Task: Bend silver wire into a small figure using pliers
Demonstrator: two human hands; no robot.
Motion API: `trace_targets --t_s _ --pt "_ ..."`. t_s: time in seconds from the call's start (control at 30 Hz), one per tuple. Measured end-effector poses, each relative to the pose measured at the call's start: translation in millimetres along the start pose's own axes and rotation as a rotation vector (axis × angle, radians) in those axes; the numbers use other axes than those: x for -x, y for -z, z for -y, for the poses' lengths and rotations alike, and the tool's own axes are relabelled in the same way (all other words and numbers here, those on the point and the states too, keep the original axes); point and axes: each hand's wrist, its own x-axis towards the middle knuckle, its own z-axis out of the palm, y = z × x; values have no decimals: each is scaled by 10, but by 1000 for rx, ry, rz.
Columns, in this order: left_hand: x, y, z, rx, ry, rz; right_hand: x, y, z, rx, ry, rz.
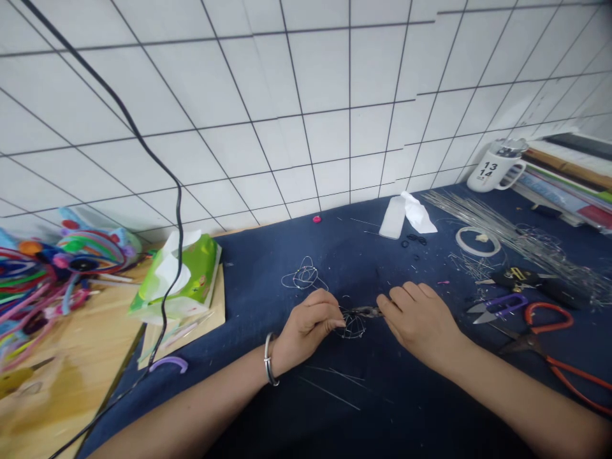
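My left hand (313, 325), with a silver bangle at the wrist, pinches the edge of a small rounded wire frame (354, 326). My right hand (421, 319) is closed around a pair of pliers (367, 312); the handles are mostly hidden in the palm. The jaws of the pliers point left and meet the top of the wire frame. Just behind my left hand lies a second bent-wire piece (305, 276) with small beads. Several straight wires (335, 382) lie on the dark blue cloth in front of my hands.
On the right are red-handled scissors (549, 319), purple snips (502, 309), a wire coil (478, 242), a bundle of wires (507, 223) and a white mug (492, 169). A green tissue pack (203, 271) sits left. A black cable (165, 164) hangs across the left side.
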Motion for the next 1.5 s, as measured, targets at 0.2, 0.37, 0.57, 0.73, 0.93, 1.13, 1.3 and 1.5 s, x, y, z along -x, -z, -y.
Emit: trace_targets --t_s 0.2,0.37,0.57,0.73,0.93,1.13,1.3,1.5 --pt "0 28 16 3 -30 40 1 -5 -9 -12 16 -39" --pt "5 37 35 27 -44 57 -4 16 -10 -23 7 -26" --pt "13 31 34 22 -53 77 1 23 9 -42 -20 12" --pt "17 23 33 0 -89 91 4 23 20 -51 -43 41" --pt "11 40 2 -57 -99 77 -18 37 -7 -29 -22 1" --pt "29 39 -24 -248 -160 4 -19 34 -50 -12 -13 -40" --pt "37 35 -23 -317 -203 -18 -20 27 -53 3 -3 -31" --pt "37 51 -24 -254 -142 -23 -15 48 -57 23 -7 -48"
